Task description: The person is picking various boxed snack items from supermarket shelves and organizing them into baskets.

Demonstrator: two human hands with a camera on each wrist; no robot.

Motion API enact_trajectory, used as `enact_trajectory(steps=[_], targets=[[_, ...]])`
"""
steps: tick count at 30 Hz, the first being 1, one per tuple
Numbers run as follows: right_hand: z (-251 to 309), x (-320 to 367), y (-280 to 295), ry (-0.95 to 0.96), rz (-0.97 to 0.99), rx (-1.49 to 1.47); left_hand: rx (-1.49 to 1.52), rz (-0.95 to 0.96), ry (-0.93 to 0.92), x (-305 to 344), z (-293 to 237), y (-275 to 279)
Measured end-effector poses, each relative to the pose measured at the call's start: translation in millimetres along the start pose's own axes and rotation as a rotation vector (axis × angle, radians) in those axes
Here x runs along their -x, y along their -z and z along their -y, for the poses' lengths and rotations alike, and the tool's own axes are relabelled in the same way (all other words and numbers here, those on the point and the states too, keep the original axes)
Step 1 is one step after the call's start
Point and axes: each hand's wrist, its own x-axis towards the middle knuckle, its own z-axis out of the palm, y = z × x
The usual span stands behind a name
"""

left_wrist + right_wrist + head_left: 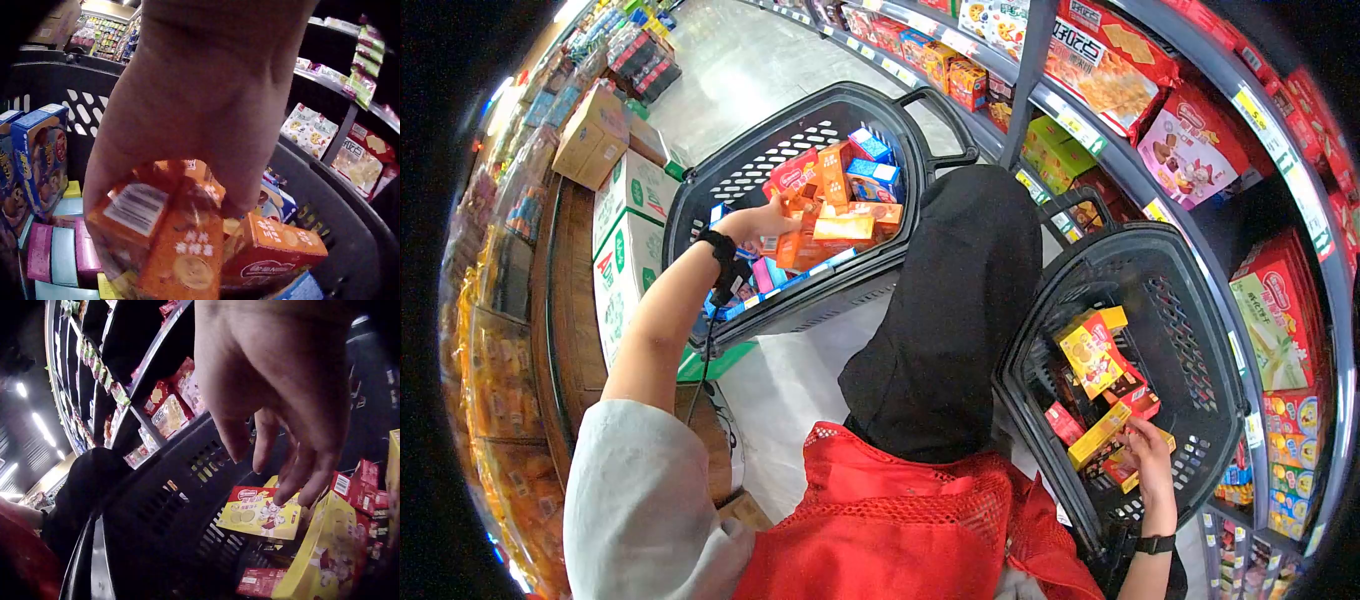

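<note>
In the head view, my left hand [762,222] is in the left black basket [745,165], its fingers around orange snack boxes [798,250]. Up close in the left wrist view, the hand [194,106] grips orange boxes [187,256], one showing a barcode; its fingertips are mostly hidden. My right hand [1150,455] hangs over the right basket [1055,290], beside a long yellow box [1100,436]. The right wrist view shows that hand [281,381] with loosely bent fingers above yellow-and-red boxes [262,512]; whether the fingertips touch them I cannot tell.
Shelves of packaged snacks [1100,65] curve along the right. White and green cartons [628,265] stand left of the left basket, below a brown carton [592,138]. A black-clad knee [960,300] is between the baskets. Blue boxes [874,180] lie in the left one.
</note>
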Motion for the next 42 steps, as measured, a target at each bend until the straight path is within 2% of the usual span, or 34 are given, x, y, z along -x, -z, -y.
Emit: enact_trajectory(steps=[1,3,4,7,8,9,13,14,16,17,19,21,25,27,29,31,32,33,35,37,39,41,42], targets=[[0,-1,-1,-0.003,0.001,-0.004,-0.005,0.001,0.001,-16,15,-4],[2,0,-4,0.060,-0.024,0.044,-0.074,-0.156,-0.055,-46,42,-6],[8,3,-2,0.051,0.015,0.065,0.051,-0.183,-0.148,-31,37,-2],[24,12,7,0.020,0.058,0.087,-0.006,-0.242,-0.123,-1,34,36],[23,11,11,0.071,0.065,0.064,0.063,-0.255,-0.211,12,39,51],[20,7,15,0.106,0.057,0.065,0.130,-0.270,-0.299,32,39,64],[39,10,7,0.097,0.061,0.055,0.393,-0.391,-0.365,161,-15,94],[43,10,3,0.085,0.057,0.068,0.390,-0.401,-0.375,179,-23,97],[46,10,-1,0.132,0.078,0.046,0.660,-0.396,-0.592,202,-39,95],[48,12,-4,0.166,0.101,0.029,0.657,-0.392,-0.611,210,-51,86],[66,24,-15,0.273,0.126,-0.062,0.845,-0.257,-0.923,221,-84,59],[77,34,-21,0.382,0.210,-0.175,0.929,-0.105,-0.929,231,-124,22],[89,53,-35,0.563,0.499,-0.620,0.966,0.422,-1.019,219,-203,-55],[92,61,-37,0.589,0.421,-0.747,0.873,0.552,-1.055,222,-240,-92],[102,73,-36,0.507,0.190,-0.833,0.743,0.480,-1.185,232,-266,-128],[97,64,-19,0.545,0.070,-0.580,0.807,0.469,-1.083,221,-293,-154],[94,64,-7,0.442,0.170,-0.727,0.808,0.448,-1.053,216,-306,-163],[92,64,-2,0.457,0.082,-0.685,0.796,0.385,-1.054,217,-314,-169],[86,62,26,0.348,-0.073,-0.615,0.780,0.337,-1.049,213,-318,-177],[79,66,62,0.407,-0.174,-0.813,0.747,0.194,-1.074,198,-320,-177],[90,75,83,0.335,-0.428,-0.809,0.615,0.197,-0.994,193,-315,-169],[80,76,100,0.414,-0.676,-0.517,0.416,0.204,-1.095,181,-305,-178],[74,71,104,0.432,-0.739,-0.348,0.311,0.203,-1.131,186,-302,-186]])
